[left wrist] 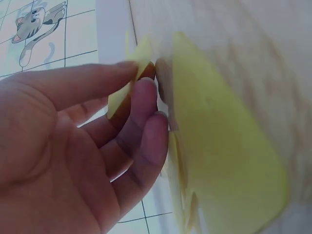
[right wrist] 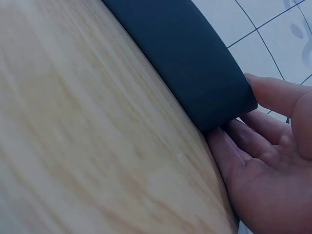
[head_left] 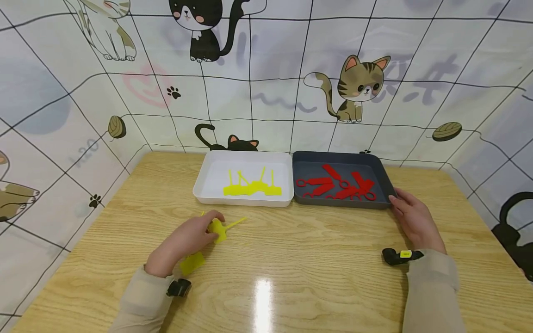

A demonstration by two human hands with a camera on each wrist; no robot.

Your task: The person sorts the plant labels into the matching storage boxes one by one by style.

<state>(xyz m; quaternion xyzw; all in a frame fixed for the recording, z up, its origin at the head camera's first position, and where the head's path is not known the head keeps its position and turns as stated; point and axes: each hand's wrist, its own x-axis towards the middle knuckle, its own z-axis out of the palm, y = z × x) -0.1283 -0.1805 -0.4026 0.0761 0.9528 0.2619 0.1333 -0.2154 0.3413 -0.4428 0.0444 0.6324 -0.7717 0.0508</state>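
Observation:
My left hand pinches a flat yellow plastic tag with a thin tail, just above the table in front of the white tray. In the left wrist view the held tag sits between thumb and fingertips, and a larger-looking yellow tag lies close beside the fingers. Another yellow tag is partly hidden under the wrist. On the right, my right hand holds the near right corner of the dark grey tray, thumb at its rim, fingers low against it.
Yellow tags with upright tails lie in the white tray. Several red tags with ring ends lie in the grey tray next to it. A cat-print cloth stands behind the wooden table.

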